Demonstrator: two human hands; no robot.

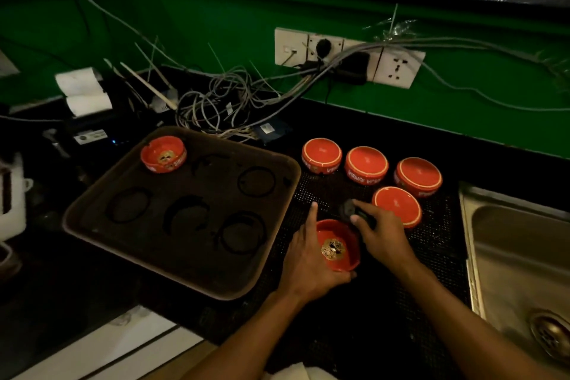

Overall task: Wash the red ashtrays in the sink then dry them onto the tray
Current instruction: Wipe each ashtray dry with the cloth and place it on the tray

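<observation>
My left hand (308,262) holds a red ashtray (337,245) upright from its left side, over the black mesh mat (438,244). My right hand (381,233) grips a dark cloth (348,210) at the ashtray's far rim. Several red ashtrays stand upside down on the mat, the nearest (398,205) just right of my right hand, others (321,155) (366,163) (419,175) behind it. One ashtray (163,154) sits upright in the far left corner of the brown tray (92,213), which shows wet ring marks.
A steel sink (518,253) with its drain (552,333) lies to the right of the mat. Tangled cables (222,105) and wall sockets (348,55) are behind the tray on the green wall. Paper rolls (83,92) sit at back left.
</observation>
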